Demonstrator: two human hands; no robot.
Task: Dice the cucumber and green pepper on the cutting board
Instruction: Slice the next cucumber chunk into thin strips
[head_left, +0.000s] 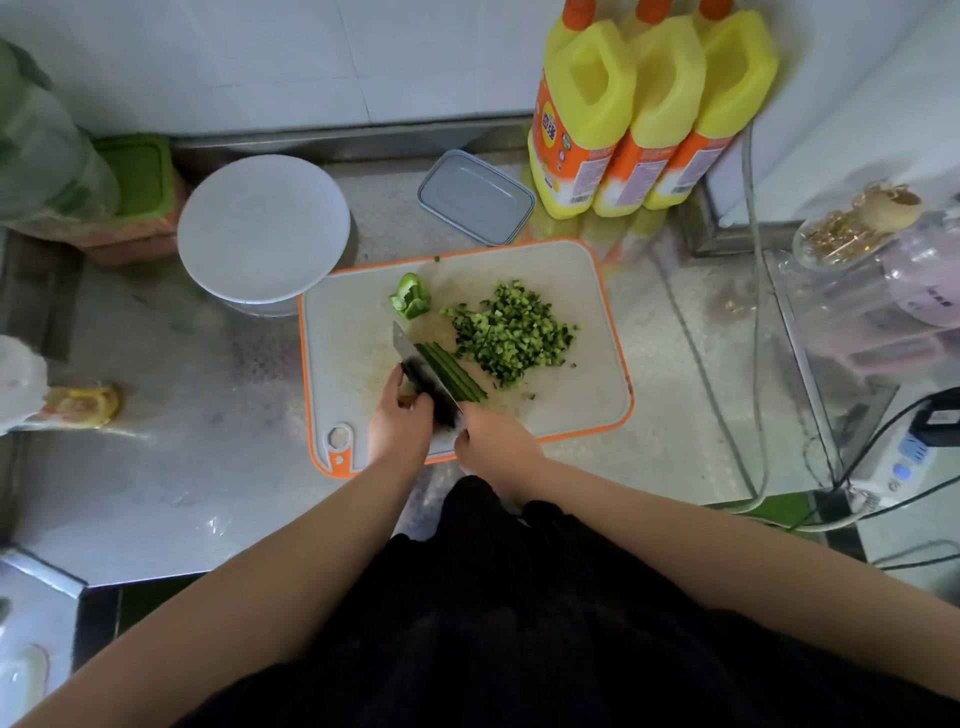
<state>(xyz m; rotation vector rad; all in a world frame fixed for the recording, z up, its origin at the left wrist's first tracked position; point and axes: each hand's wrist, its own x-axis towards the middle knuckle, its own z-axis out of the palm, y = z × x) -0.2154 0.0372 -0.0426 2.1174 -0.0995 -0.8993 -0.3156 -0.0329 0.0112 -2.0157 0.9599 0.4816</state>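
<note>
Cutting board (571, 395) sits mid-worktop (218, 441). Diced cucumber pile (511, 332) at its 1 o'clock, green pepper piece (410, 299) at 11 o'clock, uncut. Cucumber strips (457, 376) lie bundled at centre, the knife (415, 364) laid along them. Right hand (496, 434) grip curled round the handle; left hand (400, 421) pinches the strip ends by the blade (view partly blocked). To dice well: turn the blade across the strips, tuck fingertips back, keep the bundle tight, even spacing.

Cucumber strips (457, 375) lie side by side on cutting board (571, 384); diced pile (511, 332) beside; green pepper (410, 296) uncut.
</note>
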